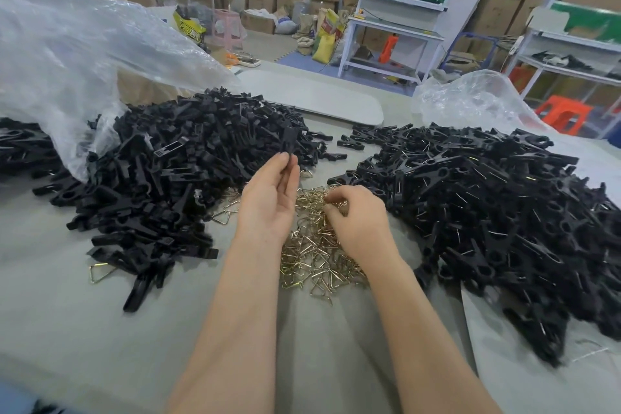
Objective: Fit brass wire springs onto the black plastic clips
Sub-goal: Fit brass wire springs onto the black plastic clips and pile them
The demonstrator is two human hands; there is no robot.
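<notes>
Black clip sits pinched in left hand; right hand curls into brass springs, hold cannot be told; advise lifting one spring only, untangled, before fitting.

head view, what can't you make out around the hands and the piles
All head view.
Blurred: clip in left hand, black against left pile.
Hidden: whether right hand holds any springs, by its curled fingers; part of left pile, by the bag.
Cut off: right pile, by the right edge.
</notes>
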